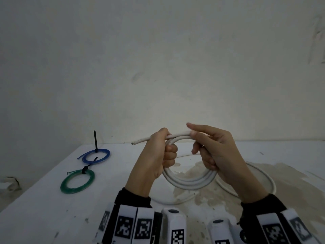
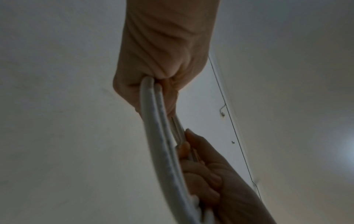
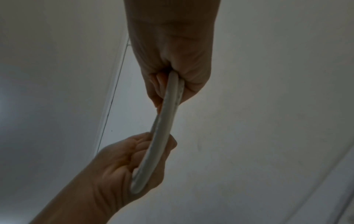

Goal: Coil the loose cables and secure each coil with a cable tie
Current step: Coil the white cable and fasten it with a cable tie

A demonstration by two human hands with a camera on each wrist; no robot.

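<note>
A white cable coil (image 1: pixel 190 181) of a few turns is held upright above the table between both hands. My left hand (image 1: pixel 159 154) grips the coil's left side, fingers curled round the strands, and the cable's cut end (image 1: pixel 133 143) sticks out to the left. My right hand (image 1: pixel 213 152) holds the coil's right side, lower fingers curled round it and index finger stretched along the top. In the wrist views the white coil (image 2: pixel 162 136) (image 3: pixel 162 128) runs edge-on between the two hands. More loose white cable (image 1: pixel 263 178) trails on the table behind the right hand.
A blue coil (image 1: pixel 96 156) with an upright black tie (image 1: pixel 95 140) lies at the table's far left. A green coil (image 1: pixel 77 181) bound by a black tie (image 1: pixel 84 170) lies nearer. The white table (image 1: pixel 44 208) meets a plain wall behind.
</note>
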